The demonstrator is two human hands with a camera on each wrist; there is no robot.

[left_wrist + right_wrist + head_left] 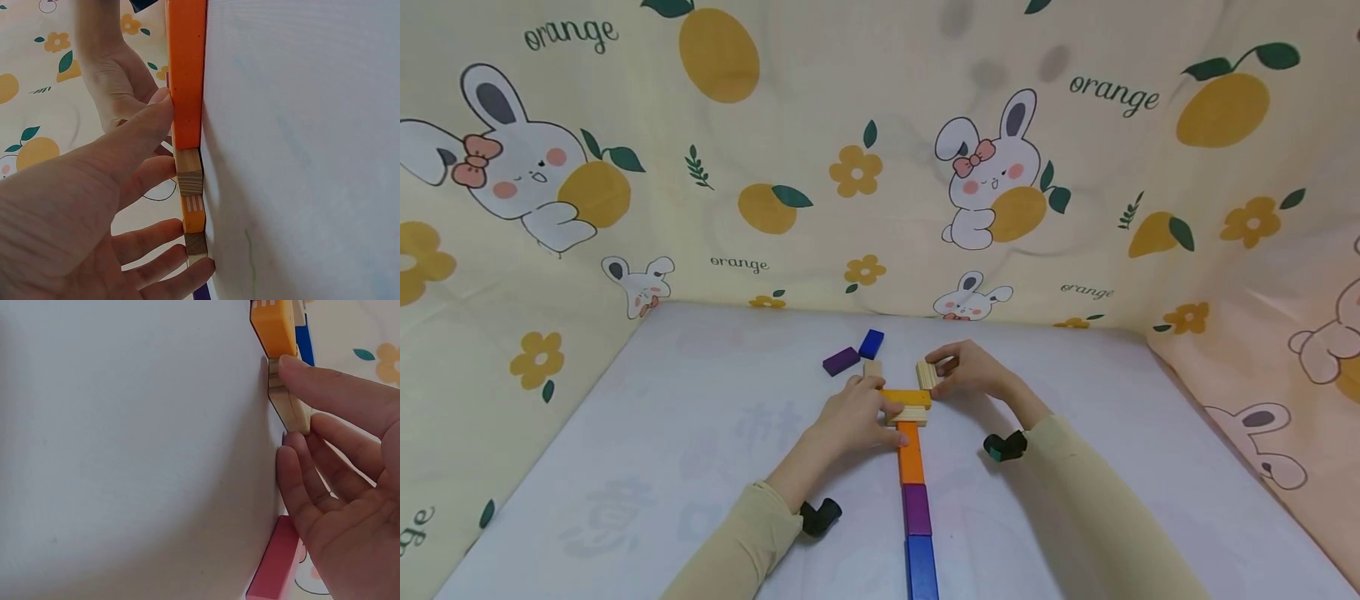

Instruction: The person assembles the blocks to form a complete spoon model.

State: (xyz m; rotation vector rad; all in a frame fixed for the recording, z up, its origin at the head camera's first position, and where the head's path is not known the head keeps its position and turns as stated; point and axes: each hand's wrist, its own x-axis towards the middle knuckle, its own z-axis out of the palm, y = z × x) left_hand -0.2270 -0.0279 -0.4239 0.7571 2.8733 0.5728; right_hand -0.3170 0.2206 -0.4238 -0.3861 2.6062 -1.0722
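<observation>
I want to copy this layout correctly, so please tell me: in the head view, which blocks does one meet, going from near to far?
Blue block, purple block, orange block, wooden block, yellow block, far purple block, far blue block.

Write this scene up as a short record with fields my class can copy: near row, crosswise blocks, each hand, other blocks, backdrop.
Near row: blue block, purple block, orange block, nearest first
Crosswise: plain wooden block, yellow block just beyond
Left hand: touches the blocks, fingers spread
Right hand: pinches second wooden block
Far left: third wooden block, second purple block, second blue block
Right wrist view only: pink block
Backdrop: cloth printed with rabbits and oranges
</observation>
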